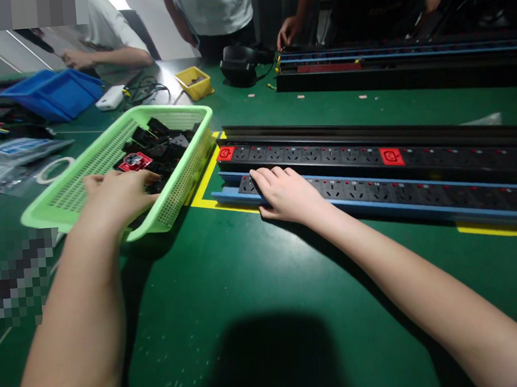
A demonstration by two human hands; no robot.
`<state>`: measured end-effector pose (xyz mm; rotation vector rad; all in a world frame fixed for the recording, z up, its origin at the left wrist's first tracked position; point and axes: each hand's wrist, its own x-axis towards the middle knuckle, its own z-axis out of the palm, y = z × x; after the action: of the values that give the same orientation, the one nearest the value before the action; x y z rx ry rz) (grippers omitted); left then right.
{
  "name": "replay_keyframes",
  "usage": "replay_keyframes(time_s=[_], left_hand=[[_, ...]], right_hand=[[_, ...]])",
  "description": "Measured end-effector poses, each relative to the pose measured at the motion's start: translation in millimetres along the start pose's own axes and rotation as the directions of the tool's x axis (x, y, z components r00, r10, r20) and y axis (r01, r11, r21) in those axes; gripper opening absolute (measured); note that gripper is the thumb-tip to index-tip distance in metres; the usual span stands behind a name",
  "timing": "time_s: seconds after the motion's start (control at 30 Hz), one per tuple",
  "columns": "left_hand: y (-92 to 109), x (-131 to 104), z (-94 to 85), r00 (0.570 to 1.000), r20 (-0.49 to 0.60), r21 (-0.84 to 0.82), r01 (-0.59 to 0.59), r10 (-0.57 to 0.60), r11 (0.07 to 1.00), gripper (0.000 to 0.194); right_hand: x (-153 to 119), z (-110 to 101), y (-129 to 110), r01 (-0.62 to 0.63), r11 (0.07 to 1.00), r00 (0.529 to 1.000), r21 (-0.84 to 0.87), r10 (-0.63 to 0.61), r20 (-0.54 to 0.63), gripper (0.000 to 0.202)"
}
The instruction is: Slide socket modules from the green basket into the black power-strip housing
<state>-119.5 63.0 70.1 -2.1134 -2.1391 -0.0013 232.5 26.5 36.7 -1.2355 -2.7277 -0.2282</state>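
Note:
My left hand (116, 199) reaches into a light green plastic basket (184, 214), its thumb and forefinger apart. Just beyond it lie a red socket module (135, 161) and several black socket modules (180, 141). Some of its fingertips are hidden, and I see nothing held. My right hand (288, 196) grips the left part of a power strip (357, 190), a blue channel with a row of black sockets. Its fingers reach over the sockets and its thumb is at the near rail. Behind it lies a second power strip (311, 153) in a black channel, with red sockets among the black.
On the green table (195, 294) stand a blue bin (54, 96) and a small yellow bin (194, 84). A tape roll (55, 169) and plastic bags (9, 162) lie left of the basket. Other people stand behind, one hand (289, 31) near another long strip (392, 75).

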Motion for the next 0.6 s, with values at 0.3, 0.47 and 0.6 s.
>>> replay_keyframes(time_s=[0.3, 0.47, 0.6], left_hand=[[-2, 2, 3.2, 0.999, -0.040, -0.011, 0.005, -0.005, 1.000, 0.037], [-4, 1, 0.0, 0.997, -0.072, 0.007, 0.029, -0.029, 1.000, 0.047], [-9, 2, -9.7, 0.989, -0.062, -0.045, 0.129, -0.132, 0.991, 0.053]], right_hand=[[-1, 0, 0, -0.003, 1.000, 1.000, -0.005, 0.003, 0.012, 0.072], [0, 0, 0, 0.002, 1.000, 1.000, -0.002, -0.002, 0.018, 0.072], [0, -1, -1, -0.002, 1.000, 1.000, 0.004, 0.002, 0.022, 0.071]])
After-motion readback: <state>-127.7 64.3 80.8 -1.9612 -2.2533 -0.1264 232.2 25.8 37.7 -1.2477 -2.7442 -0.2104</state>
